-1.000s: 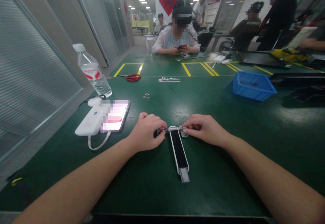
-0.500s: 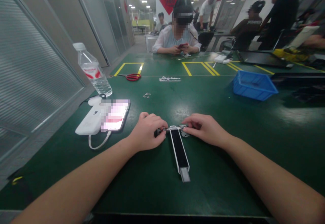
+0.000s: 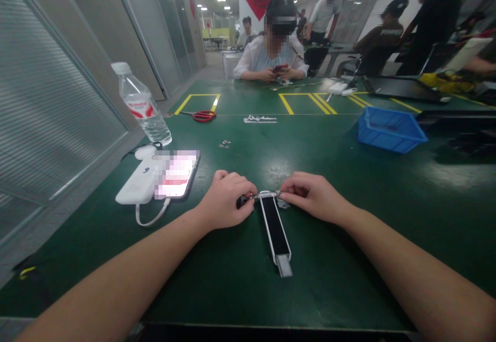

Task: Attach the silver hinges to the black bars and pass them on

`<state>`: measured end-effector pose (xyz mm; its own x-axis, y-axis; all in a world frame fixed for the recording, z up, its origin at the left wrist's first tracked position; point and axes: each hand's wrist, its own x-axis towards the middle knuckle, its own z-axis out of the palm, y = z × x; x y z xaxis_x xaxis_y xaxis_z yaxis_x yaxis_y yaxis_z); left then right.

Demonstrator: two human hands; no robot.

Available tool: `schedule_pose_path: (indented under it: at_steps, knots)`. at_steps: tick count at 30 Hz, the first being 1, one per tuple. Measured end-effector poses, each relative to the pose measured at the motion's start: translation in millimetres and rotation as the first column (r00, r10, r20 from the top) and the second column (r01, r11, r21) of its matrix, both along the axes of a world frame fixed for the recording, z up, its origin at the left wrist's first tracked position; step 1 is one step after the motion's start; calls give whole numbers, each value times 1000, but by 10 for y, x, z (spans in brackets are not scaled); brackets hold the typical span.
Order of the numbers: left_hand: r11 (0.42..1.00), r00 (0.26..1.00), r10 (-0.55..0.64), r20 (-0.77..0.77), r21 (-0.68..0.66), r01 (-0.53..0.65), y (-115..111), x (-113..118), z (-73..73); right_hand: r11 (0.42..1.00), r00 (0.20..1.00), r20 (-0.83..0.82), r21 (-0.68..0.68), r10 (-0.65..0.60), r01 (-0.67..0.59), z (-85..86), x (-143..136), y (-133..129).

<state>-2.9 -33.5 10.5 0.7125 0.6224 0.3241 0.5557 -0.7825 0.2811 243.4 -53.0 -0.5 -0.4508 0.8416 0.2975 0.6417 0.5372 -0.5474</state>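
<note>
A long black strip with a white frame (image 3: 276,227) lies on the green table between my hands, a grey tab (image 3: 284,266) at its near end. Across its far end runs a thin metal bar (image 3: 266,195). My left hand (image 3: 228,201) pinches the bar's left end, and a small dark part shows between its fingers. At the right end, my right hand (image 3: 310,195) is closed with thumb and fingertips on the bar. Small silvery pieces (image 3: 283,204) lie just below the right fingertips. The fingertips partly hide both bar ends.
Left stand a water bottle (image 3: 144,105), a white power bank (image 3: 137,179) and a phone (image 3: 182,174). Farther back are red scissors (image 3: 203,116), small rings (image 3: 225,144) and white strips (image 3: 260,119). A blue bin (image 3: 390,130) sits right. A person (image 3: 271,55) sits opposite.
The view has shifted very slightly. The right fingertips are a little closer together on the bar's end; the left hand keeps its pinch.
</note>
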Motion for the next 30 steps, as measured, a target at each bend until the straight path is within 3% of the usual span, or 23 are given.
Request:
schedule_pose_path:
  at_steps: [30]
  knots:
    - [1000,1000,6,-21,-20,-7,6,2,5,999,1000,-25,-47,12,-13,0,19,2]
